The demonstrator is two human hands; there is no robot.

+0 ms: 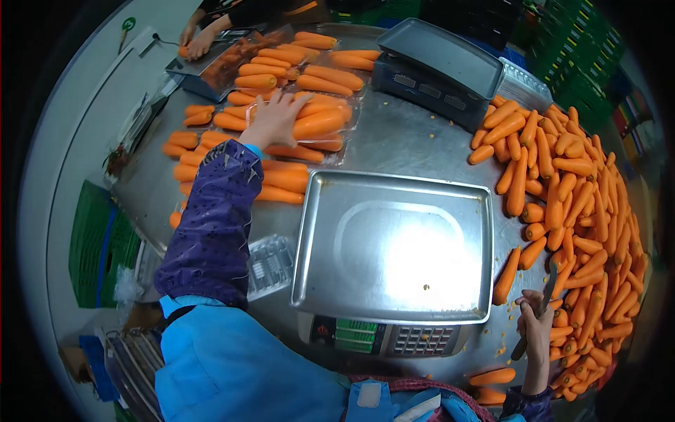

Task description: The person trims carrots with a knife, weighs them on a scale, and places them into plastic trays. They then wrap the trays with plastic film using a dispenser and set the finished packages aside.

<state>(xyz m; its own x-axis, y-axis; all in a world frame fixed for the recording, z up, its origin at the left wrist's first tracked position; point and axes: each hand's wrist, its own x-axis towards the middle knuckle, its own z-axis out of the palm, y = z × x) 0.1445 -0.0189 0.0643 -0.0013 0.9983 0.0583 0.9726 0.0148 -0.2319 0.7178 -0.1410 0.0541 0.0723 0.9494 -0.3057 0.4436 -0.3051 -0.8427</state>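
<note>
My left hand [275,119] reaches to the far left of the table. Its fingers are spread over a clear-wrapped pack of carrots [320,123], touching it; whether the fingertips grip its edge is hidden. More packs of carrots [264,70] lie around that hand. At the lower right, my right hand [536,325] is closed around a knife [548,288], its blade pointing up and away from me. Beside the knife is a heap of loose carrots [583,211]. A digital scale with a bare metal pan [394,246] stands between my hands.
A second scale [439,67] stands at the back, near a stack of clear trays [527,83]. Another clear tray [271,266] lies left of the near scale. Another person's hands [200,41] work at the far left. Green crates [573,56] are stacked beyond the table.
</note>
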